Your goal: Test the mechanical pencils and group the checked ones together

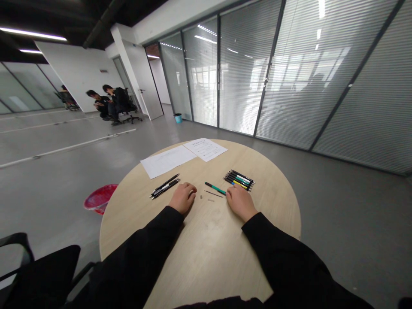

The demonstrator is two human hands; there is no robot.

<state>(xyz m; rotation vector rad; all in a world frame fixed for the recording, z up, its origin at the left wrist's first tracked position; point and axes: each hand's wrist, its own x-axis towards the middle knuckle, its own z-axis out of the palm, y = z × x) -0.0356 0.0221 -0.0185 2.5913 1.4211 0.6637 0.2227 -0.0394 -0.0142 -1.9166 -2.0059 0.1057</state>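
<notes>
My left hand rests on the round table with its fingers loosely bent, holding nothing. Just left of it lie several black pens, side by side. My right hand lies palm down, fingers loosely bent, at the right end of a green and black pen barrel; whether it touches the barrel is hard to see. Between the hands are a thin dark refill, a tiny dark cone-shaped tip and a small spring-like piece. Beyond my right hand sits a row of pens with white, green, yellow and blue parts.
Two paper sheets lie at the table's far edge, one printed. On the floor to the left stands a red basin, with a black chair nearer me. Seated people and a blue bin are farther off.
</notes>
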